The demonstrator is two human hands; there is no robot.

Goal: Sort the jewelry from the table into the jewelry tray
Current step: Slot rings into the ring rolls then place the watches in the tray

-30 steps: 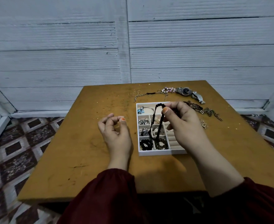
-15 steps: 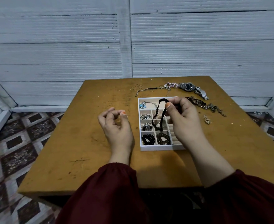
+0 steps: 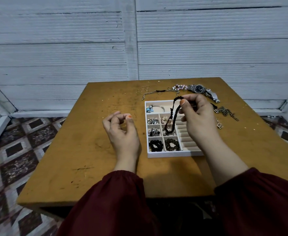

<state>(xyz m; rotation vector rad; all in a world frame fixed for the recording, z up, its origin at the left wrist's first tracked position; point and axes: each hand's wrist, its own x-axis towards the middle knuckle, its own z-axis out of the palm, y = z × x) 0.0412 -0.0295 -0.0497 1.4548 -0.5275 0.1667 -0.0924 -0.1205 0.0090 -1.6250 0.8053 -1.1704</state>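
My right hand pinched the black cord bracelet by its top, thumb against fingers. It hung from 1 toward 7 o'clock over the jewelry tray, low end at a middle compartment. My left hand, loosely curled and empty, sat at 9 o'clock of the tray. Whether the end touched the contents, I couldn't tell.

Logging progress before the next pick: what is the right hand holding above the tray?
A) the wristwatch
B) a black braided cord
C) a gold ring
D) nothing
B: the right hand pinches the black braided cord, which dangles over the jewelry tray; the wristwatch lies on the table.
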